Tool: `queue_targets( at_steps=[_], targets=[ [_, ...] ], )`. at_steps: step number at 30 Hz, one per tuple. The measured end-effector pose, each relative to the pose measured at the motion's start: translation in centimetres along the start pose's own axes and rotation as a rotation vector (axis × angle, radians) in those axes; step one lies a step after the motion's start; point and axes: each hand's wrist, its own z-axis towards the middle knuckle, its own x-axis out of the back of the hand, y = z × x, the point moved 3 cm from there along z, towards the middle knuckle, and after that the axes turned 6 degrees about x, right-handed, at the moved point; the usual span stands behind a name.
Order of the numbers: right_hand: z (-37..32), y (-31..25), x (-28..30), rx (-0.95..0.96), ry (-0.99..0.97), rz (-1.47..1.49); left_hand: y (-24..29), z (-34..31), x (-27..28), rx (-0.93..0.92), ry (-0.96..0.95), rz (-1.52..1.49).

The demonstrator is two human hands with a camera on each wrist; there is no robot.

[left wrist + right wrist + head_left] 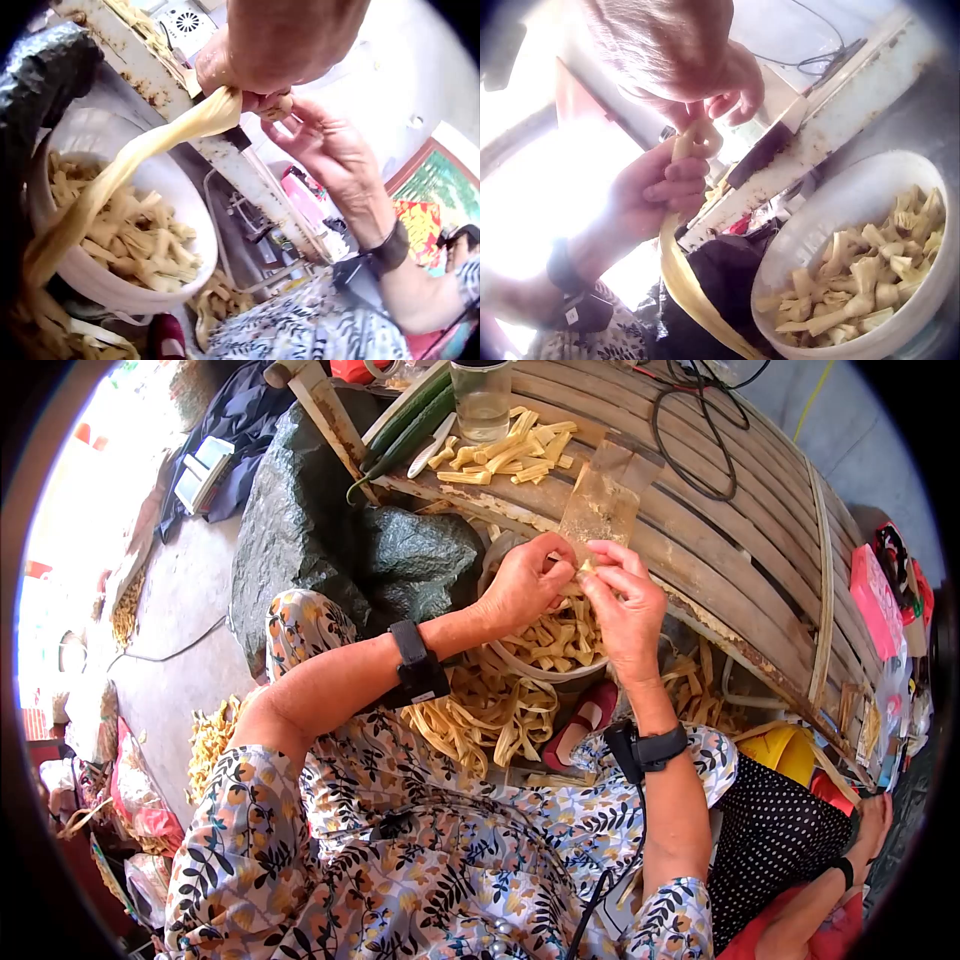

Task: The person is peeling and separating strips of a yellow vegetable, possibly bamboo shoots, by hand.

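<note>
Looks like the knot-tying bit: left hand point(525, 582) grips a long yellowish strip point(681, 276), right hand point(630, 608) pinches near its looped end point(682, 147). Next pull probably wants gentle, even tension.

Way thru: over worktop point(765, 580) slats, R of board point(600, 510). Obstacles: jar point(483, 410) + cucumbers point(412, 428) far L; cable point(655, 420) loop far side; below, bucket point(550, 674) rim, dk tarp point(415, 555) beside, L.

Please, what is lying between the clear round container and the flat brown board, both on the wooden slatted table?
In the head view, a pile of short pale-yellow pieces lies between container and board.
</note>
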Motion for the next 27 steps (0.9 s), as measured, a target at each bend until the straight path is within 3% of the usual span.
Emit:
queue_targets(
  at_steps=[3, 6, 9, 15, 20, 23, 27],
  targets=[
    [0.5, 0.8, 1.1, -0.182, 0.157, 0.334, 0.8, -0.4, -0.4, 0.241, -0.128, -0.351],
    [1.0, 1.3, 3.1, -0.419, 0.353, 0.559, 1.5, -1.1, -0.5, 0.345, -0.225, -0.512],
    [0.8, 2.0, 3.7, -0.42, 0.336, 0.572, 0.9, -0.7, -0.4, 0.273, -0.337, -0.389],
    [0.5, 1.3, 2.9, -0.607, -0.006, 0.485, -0.2, -0.6, 0.9, 0.361, -0.459, -0.43],
    [0.4, 1.8, 2.6, -0.41, 0.037, 0.254, -0.2, -0.7, 0.7, 0.436, -0.565, -0.445],
    [0.7, 1.4, 2.8, -0.371, 0.153, 0.264, -0.3, -0.6, 0.4, 0.453, -0.611, -0.503],
    [0.7, 1.4, 3.2, -0.439, 0.108, 0.264, -0.5, -0.8, 0.3, 0.469, -0.651, -0.577]
  ],
)
